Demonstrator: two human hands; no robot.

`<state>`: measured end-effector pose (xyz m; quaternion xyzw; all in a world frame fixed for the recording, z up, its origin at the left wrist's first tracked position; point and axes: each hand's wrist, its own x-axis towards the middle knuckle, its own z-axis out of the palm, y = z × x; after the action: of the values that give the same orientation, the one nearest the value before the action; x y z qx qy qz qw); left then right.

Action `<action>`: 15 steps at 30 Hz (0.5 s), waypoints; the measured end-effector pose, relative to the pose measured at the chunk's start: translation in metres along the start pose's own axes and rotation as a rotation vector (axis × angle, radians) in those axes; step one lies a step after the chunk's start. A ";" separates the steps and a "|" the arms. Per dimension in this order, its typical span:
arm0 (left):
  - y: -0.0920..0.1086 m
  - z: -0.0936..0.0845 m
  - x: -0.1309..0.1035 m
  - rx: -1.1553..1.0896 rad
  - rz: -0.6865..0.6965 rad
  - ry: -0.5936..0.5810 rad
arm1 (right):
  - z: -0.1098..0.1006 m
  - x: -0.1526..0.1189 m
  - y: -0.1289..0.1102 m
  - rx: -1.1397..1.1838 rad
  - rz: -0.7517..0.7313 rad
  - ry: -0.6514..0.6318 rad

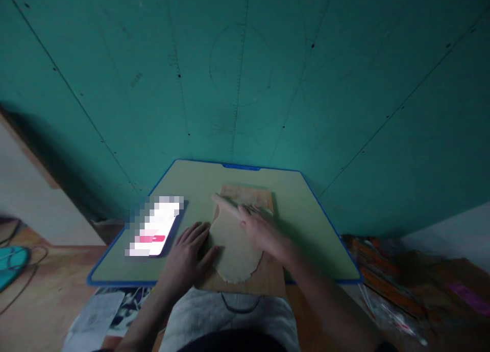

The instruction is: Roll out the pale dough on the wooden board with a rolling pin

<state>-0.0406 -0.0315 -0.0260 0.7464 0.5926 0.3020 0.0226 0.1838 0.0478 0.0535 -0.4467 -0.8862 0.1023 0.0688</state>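
Observation:
A flat, pale sheet of dough (235,250) with uneven edges lies on a wooden board (264,283). Across its upper part runs a light rolling pin (225,205), slanting down to the right. My right hand (260,229) is closed over the pin's right end, hiding that end. My left hand (193,252) has its fingers apart and rests at the left edge of the board and dough, holding nothing.
Beneath the board is a pale green table (317,239) with a blue rim. A lit phone (156,229) lies on its left side. Behind stands a green wall (245,76). Cardboard and plastic items (421,290) are on the floor at right.

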 end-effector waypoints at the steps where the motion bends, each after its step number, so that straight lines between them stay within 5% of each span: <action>1: 0.001 0.000 0.000 0.003 -0.003 0.001 | -0.003 -0.004 0.002 0.000 -0.004 -0.019; 7: 0.003 0.000 0.000 0.000 0.021 0.026 | -0.004 -0.035 -0.013 0.010 -0.075 -0.063; 15: -0.002 -0.001 -0.001 0.022 0.035 -0.007 | 0.012 0.025 -0.012 0.004 -0.035 0.048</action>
<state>-0.0431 -0.0318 -0.0261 0.7578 0.5828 0.2932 0.0111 0.1574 0.0594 0.0457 -0.4333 -0.8917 0.0921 0.0928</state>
